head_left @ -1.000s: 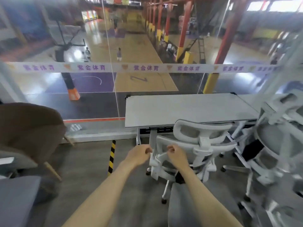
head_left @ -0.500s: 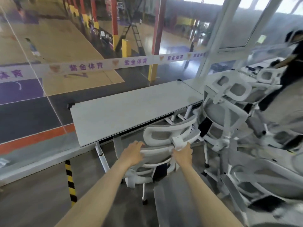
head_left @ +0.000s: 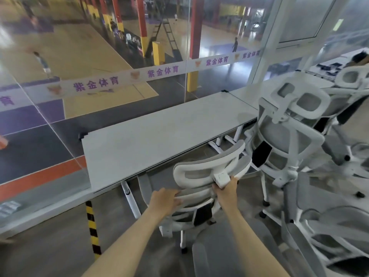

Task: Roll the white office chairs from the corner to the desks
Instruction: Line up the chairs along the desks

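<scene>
A white office chair [head_left: 201,170] with grey mesh stands in front of me, its back toward me, at the near edge of a white desk [head_left: 159,134]. My left hand [head_left: 165,198] grips the left side of the backrest's top rail. My right hand [head_left: 226,189] grips the backrest just under the white headrest bracket. The chair's seat is partly under the desk edge; its base is mostly hidden. A second white chair [head_left: 287,124] stands just to the right, close to the first.
Several more white chairs [head_left: 339,226] crowd the right side, some tipped or stacked. A glass wall [head_left: 119,82] with a printed band runs behind the desk. A yellow-black striped post [head_left: 92,228] stands at the lower left. Another desk [head_left: 319,84] continues to the right.
The view has swung right and closer. The chair has rolled nearer the desk edge with both hands still on its backrest. More chairs on the right came into view.
</scene>
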